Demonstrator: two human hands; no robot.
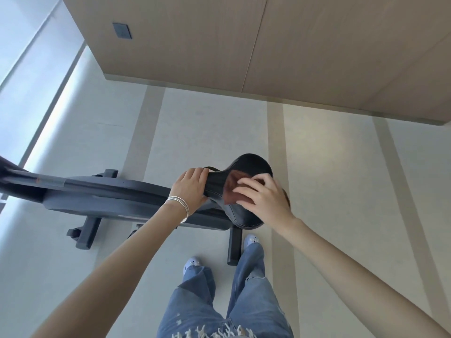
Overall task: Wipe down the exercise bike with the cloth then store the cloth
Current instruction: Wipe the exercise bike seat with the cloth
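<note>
Brown cloth (230, 192) sits under the flat right hand (263, 198); the left hand (192, 186) grips the seat (249, 164) left tip to steady it.

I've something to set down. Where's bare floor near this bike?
Bare floor lies between the seat and the wooden wall, and right of the seat. Crowded: the seat, under left hand, right hand and cloth; the rear foot bar by the shoes.
</note>
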